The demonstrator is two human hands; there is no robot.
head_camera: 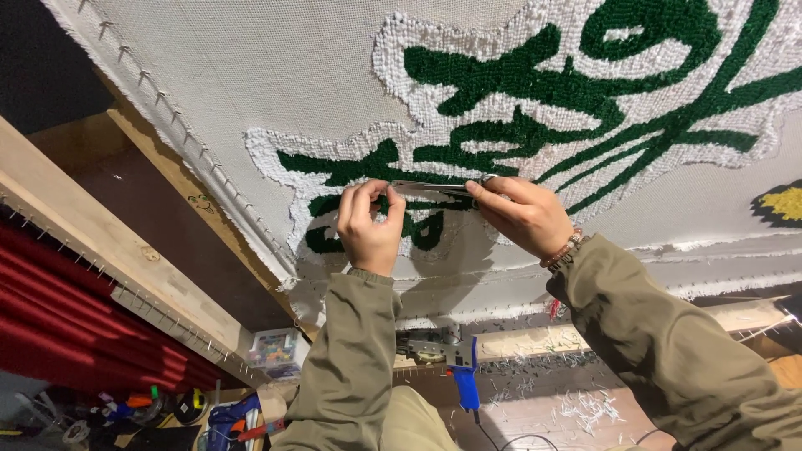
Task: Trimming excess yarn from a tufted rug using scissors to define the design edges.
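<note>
Pinched closed at either end by the left hand (pixel 368 224) and right hand (pixel 522 215), the thin, flat metal scissors (pixel 434 188) look light, rigid and sharp, pressed against the soft green-and-white tufted rug cloth (pixel 501 92).

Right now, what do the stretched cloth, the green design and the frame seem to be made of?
Cloth: woven fabric, matte off-white; fine weave shows.
Green design: tufted yarn, probably wool or acrylic; looped, fuzzy pile.
Frame: bare pale wood; grain visible, with rows of small metal pins.

package: small clear box (pixel 276 349) | below frame, lower left | colourful contents, possibly yarn
</note>
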